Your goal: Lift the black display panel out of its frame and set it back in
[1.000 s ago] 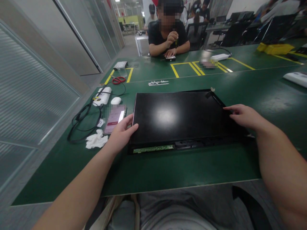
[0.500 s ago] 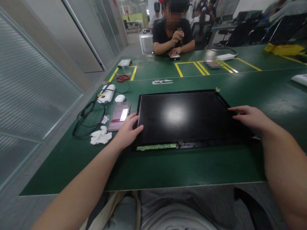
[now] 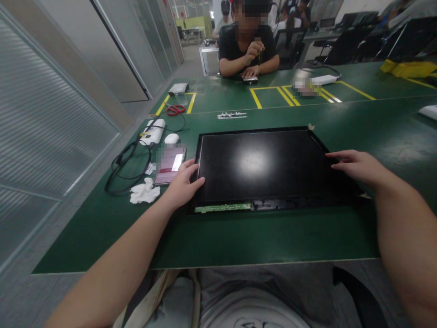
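Head view: a black screen panel [image 3: 232, 182] lies flat within a dark frame [image 3: 293, 203] on the green table [image 3: 273, 246], a green circuit board [image 3: 222, 207] showing at seven o'clock. At nine o'clock the left hand [image 3: 182, 184] touches the edge, and the right hand [image 3: 357, 167] is at three, thumb and fingers parted on both — whether either grips, I cannot tell. Past the left hand, towards nine, lie a phone [image 3: 170, 166] and crumpled tissue [image 3: 145, 192].
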Action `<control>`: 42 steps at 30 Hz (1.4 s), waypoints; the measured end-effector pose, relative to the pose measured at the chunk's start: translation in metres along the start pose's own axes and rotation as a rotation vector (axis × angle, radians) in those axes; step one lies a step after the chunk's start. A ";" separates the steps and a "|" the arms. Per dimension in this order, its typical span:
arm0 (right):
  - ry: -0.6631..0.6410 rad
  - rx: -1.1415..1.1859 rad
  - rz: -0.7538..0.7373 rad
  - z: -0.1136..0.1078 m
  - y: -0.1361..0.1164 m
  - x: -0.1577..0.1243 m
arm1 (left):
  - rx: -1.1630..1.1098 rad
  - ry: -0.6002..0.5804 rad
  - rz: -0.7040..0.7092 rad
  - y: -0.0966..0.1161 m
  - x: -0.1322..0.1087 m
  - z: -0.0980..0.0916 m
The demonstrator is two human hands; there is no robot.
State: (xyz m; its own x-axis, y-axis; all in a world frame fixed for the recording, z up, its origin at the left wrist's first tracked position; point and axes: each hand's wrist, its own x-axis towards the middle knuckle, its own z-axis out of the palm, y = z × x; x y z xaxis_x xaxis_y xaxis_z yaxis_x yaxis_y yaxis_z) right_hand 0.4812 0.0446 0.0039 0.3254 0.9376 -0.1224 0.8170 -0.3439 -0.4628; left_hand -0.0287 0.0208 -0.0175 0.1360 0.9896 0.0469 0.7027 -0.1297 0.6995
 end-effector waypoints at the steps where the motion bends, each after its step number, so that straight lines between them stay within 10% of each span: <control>1: 0.005 0.000 -0.003 0.000 0.001 0.000 | 0.000 -0.002 0.003 0.000 0.000 0.000; 42: -0.027 -0.089 -0.014 -0.001 -0.001 -0.001 | 0.115 -0.010 0.027 0.003 0.000 0.001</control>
State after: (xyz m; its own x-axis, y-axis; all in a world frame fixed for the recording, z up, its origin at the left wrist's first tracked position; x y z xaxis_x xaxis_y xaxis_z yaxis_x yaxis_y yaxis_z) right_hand 0.4804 0.0436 0.0053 0.3013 0.9431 -0.1405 0.8610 -0.3324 -0.3849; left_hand -0.0260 0.0203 -0.0159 0.1623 0.9851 0.0571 0.7739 -0.1630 0.6120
